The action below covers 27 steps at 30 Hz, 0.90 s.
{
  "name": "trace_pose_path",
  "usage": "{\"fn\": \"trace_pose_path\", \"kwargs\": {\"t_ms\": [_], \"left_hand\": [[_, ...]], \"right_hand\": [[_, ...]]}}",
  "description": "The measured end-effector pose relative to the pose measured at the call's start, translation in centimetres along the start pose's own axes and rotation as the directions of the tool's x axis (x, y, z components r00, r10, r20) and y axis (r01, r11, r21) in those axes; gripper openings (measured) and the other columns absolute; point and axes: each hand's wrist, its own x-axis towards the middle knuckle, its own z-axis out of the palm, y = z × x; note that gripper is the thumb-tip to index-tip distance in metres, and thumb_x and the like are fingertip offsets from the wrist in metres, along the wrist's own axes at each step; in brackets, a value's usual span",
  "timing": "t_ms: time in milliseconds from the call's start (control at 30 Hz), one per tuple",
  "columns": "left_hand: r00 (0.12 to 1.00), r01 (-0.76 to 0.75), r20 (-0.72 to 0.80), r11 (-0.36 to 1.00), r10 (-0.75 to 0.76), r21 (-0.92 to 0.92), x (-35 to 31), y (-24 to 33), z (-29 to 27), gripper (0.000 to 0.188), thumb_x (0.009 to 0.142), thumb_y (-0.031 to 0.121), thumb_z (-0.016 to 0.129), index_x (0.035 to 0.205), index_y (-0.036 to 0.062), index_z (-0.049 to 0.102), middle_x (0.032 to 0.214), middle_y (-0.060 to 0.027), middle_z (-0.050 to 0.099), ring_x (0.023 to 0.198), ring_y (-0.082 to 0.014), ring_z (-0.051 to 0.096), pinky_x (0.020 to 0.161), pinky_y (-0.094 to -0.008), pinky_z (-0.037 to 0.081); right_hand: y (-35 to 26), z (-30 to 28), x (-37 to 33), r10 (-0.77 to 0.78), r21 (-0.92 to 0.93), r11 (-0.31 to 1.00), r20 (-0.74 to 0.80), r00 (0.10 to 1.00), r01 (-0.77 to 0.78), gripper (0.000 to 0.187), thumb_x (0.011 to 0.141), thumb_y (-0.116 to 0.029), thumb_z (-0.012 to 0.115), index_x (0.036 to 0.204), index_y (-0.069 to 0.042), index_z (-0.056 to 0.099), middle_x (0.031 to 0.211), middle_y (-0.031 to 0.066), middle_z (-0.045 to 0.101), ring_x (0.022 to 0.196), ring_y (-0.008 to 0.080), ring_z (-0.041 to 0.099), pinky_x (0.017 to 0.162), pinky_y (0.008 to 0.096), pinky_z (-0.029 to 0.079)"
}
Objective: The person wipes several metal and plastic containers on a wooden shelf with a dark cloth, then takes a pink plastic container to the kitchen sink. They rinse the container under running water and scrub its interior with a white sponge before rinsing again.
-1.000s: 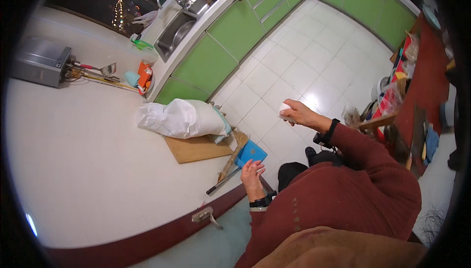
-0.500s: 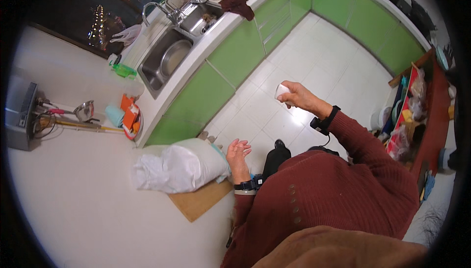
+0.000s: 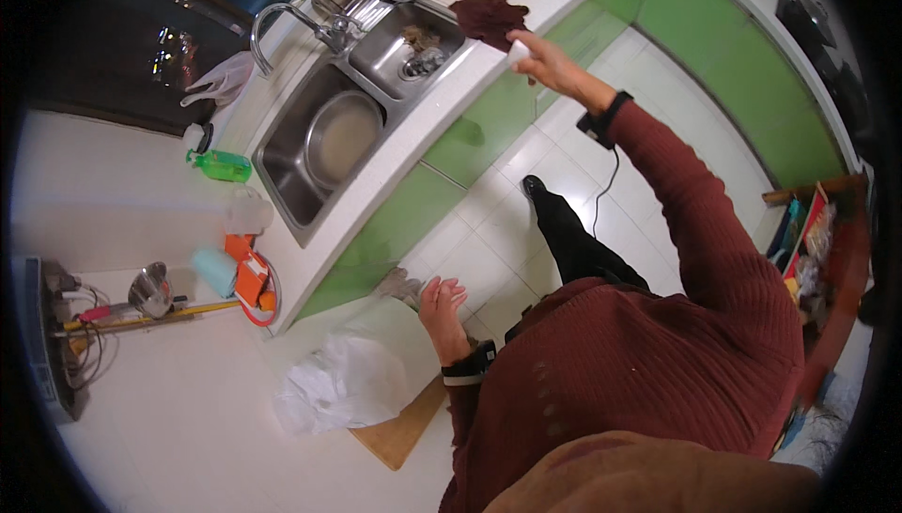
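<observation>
My right hand (image 3: 552, 68) reaches out toward the counter edge, closed on a small white object (image 3: 518, 52) whose kind I cannot make out. Just beyond it a dark maroon cloth (image 3: 487, 19) lies on the counter beside the sink. My left hand (image 3: 443, 314) hangs low, its fingers loosely apart with nothing in them, near a big white plastic sack (image 3: 362, 372). In the left sink basin (image 3: 282, 161) sits a round metal bowl (image 3: 346, 142) with cloudy liquid. The smaller basin (image 3: 381, 62) holds some brownish scraps (image 3: 420, 38).
A curved faucet (image 3: 282, 13) stands behind the sink. Near the counter's left end are a green bottle (image 3: 224, 165) and orange items (image 3: 252, 278). Green cabinets (image 3: 752, 90) line the far side. At right stands a reddish-brown shelf (image 3: 836, 278) with bags.
I have stepped toward the sink, which now appears closer. My right hand, still holding the white object, has moved forward to the counter edge by the cloth. My left hand stays low and open.
</observation>
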Motion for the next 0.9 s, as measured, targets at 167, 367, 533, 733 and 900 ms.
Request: {"fn": "trace_pose_path", "kwargs": {"t_ms": [167,367,533,733,900], "left_hand": [[0.986,0.006,-0.163,0.992,-0.027,-0.128,5.8,3.3,2.5,0.036,0.098,0.01,0.063,0.13,-0.0047,0.053,0.107,-0.0162,0.068,0.086,-0.0232,0.068,0.077,-0.034,0.059],[0.984,-0.013,-0.178,0.993,-0.008,-0.119,12.1,7.3,8.8,0.034,0.101,0.015,0.061,0.13,-0.002,0.054,0.107,-0.0149,0.068,0.089,-0.0238,0.068,0.079,-0.0362,0.058],[0.977,0.004,-0.214,1.0,0.002,0.027,16.5,11.5,13.7,0.039,0.103,0.019,0.058,0.131,-0.0075,0.052,0.11,-0.0153,0.067,0.094,-0.0217,0.067,0.083,-0.0352,0.057],[0.999,-0.022,0.024,0.979,0.028,-0.202,24.3,15.4,17.5,0.056,0.102,0.026,0.061,0.142,-0.0078,0.041,0.12,-0.019,0.065,0.105,-0.0289,0.067,0.091,-0.0395,0.056],[0.89,0.136,0.43,0.814,0.149,-0.565,30.9,16.8,24.0,0.088,0.091,0.053,0.072,0.149,0.0002,0.034,0.143,-0.0221,0.048,0.129,-0.0365,0.051,0.109,-0.0519,0.043]], "right_hand": [[6.1,-1.1,18.9,-0.137,-0.337,0.935,-0.066,0.988,0.107,0.064,0.093,-0.005,0.059,0.153,-0.012,0.037,0.073,0.0074,0.06,0.06,0.0146,0.055,0.058,0.0316,0.049],[13.0,-2.2,33.9,-0.082,-0.655,0.753,0.006,0.997,0.066,0.061,0.089,-0.021,0.066,0.144,-0.011,0.042,0.101,0.028,0.07,0.098,0.0468,0.068,0.083,0.0544,0.054],[16.9,-2.7,36.9,-0.201,-0.642,0.752,-0.012,0.979,0.147,0.029,0.086,-0.014,0.065,0.112,-0.007,0.055,0.094,0.0243,0.071,0.092,0.0466,0.068,0.077,0.0554,0.053],[11.3,-1.0,31.9,-0.306,-0.524,0.79,0.112,0.946,0.317,0.023,0.089,-0.008,0.064,0.112,-0.004,0.059,0.091,0.0252,0.069,0.089,0.0466,0.068,0.074,0.0509,0.055],[1.3,4.4,23.2,-0.043,-0.026,0.998,0.251,0.967,0.051,0.021,0.09,-0.002,0.068,0.11,-0.002,0.062,0.083,0.0201,0.067,0.072,0.0166,0.067,0.065,0.0315,0.053]]}}
